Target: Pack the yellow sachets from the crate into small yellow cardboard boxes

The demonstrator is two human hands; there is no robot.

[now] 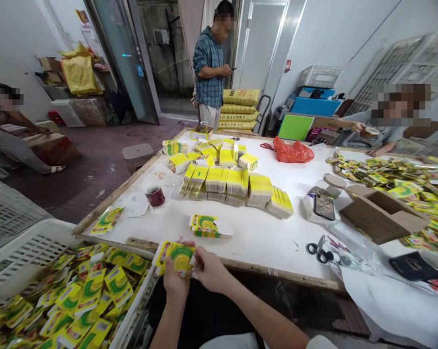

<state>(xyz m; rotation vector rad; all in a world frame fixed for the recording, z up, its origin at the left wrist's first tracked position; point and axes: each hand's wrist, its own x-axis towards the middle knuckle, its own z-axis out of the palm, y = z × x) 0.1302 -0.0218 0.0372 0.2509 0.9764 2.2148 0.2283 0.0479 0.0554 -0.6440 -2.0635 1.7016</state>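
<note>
My left hand (176, 276) is closed around a yellow printed card packet (180, 256) with a green ring on its front, held above my lap at the table's near edge. At the packet's right side, my right hand (209, 269) pinches its edge between thumb and fingers. Just beyond lies a small stack of matching yellow cards (209, 227) on the white table. To my left, a white plastic crate (40, 237) is full of similar yellow and green packets (90, 291).
Bundled yellow cards (226, 182) line the table's middle. Around it are a dark red cup (155, 196), a red plastic bag (293, 150), scissors (319, 248), a phone (324, 207) and an open cardboard box (382, 213). One person (209, 68) stands behind; others are at either side.
</note>
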